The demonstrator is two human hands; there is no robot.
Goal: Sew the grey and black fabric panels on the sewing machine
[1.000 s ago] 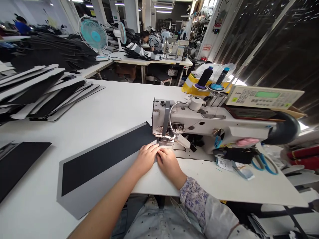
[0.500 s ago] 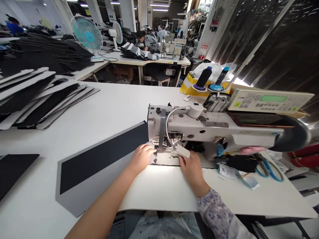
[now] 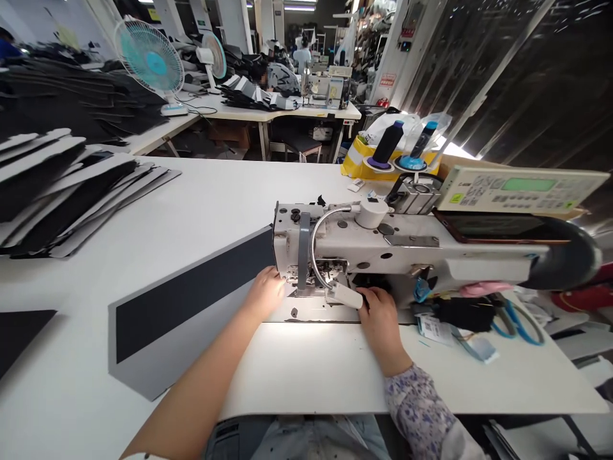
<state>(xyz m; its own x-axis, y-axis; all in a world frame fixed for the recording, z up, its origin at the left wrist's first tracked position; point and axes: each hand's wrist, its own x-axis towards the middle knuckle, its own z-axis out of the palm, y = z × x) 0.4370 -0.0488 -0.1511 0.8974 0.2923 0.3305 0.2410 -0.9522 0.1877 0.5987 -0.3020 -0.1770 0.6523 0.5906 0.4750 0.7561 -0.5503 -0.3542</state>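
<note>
A long black-and-grey fabric panel (image 3: pixel 182 300) lies on the white table, its right end under the head of the sewing machine (image 3: pixel 383 246). My left hand (image 3: pixel 265 292) rests on that end of the panel just left of the needle, fingers curled down onto it. My right hand (image 3: pixel 380 319) reaches under the machine arm, behind the small white lamp (image 3: pixel 343 295). Its fingertips are hidden there, so what they touch cannot be made out.
Stacked fabric panels (image 3: pixel 62 191) sit at the left, another black piece (image 3: pixel 19 329) at the left edge. Thread cones (image 3: pixel 385 144), a control panel (image 3: pixel 522 188) and blue scissors (image 3: pixel 520 319) are on the right. Fans (image 3: pixel 148 61) and a seated person (image 3: pixel 278 80) are behind.
My right hand left the fabric beside the left hand and moved right, under the machine arm. The left hand stayed on the panel near the needle. The view shifted slightly.
</note>
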